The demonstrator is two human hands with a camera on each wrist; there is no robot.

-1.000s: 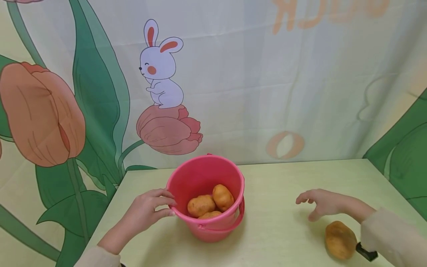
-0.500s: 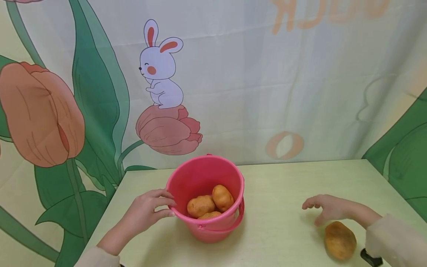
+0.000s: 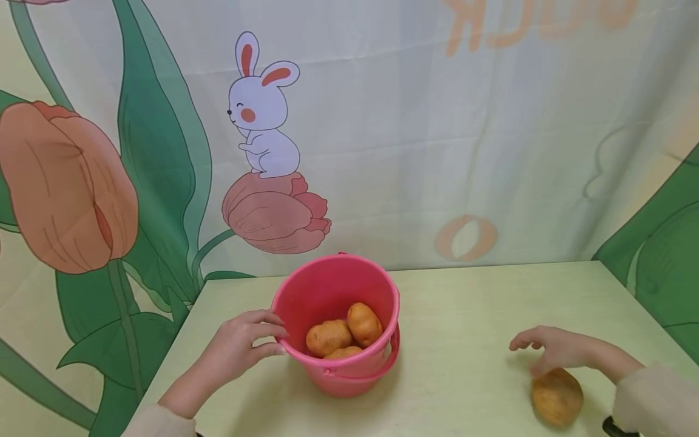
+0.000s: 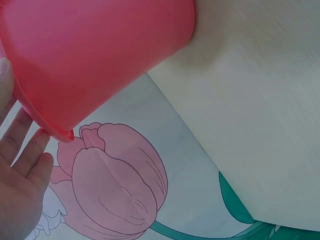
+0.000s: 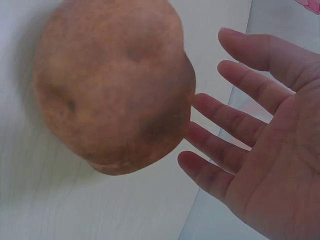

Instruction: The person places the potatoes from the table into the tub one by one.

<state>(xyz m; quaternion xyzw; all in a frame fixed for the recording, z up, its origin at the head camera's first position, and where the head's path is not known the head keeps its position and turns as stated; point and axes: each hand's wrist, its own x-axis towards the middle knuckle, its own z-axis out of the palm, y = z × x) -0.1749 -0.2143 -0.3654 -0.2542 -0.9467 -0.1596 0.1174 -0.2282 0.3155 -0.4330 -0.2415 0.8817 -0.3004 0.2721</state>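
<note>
A pink bucket [image 3: 327, 288] stands on the pale green table [image 3: 464, 309] with three potatoes [image 3: 344, 332] inside. My left hand [image 3: 246, 346] rests against the bucket's left side near the rim, and in the left wrist view its fingers [image 4: 22, 150] lie straight beside the bucket [image 4: 95, 55]. A loose potato [image 3: 557, 396] lies at the front right of the table. My right hand [image 3: 554, 349] hovers just behind and over it with spread fingers. In the right wrist view the open right hand [image 5: 260, 150] has its fingertips at the potato [image 5: 110, 85]; whether they touch it is unclear.
A printed cloth backdrop [image 3: 382, 133] with a rabbit and tulips hangs right behind the table's far edge. The table's left edge runs close to my left forearm. Bare tabletop lies between the bucket and the loose potato.
My right hand has drawn back to the right and down, closing in on the loose potato. The left hand, bucket and potatoes have not moved.
</note>
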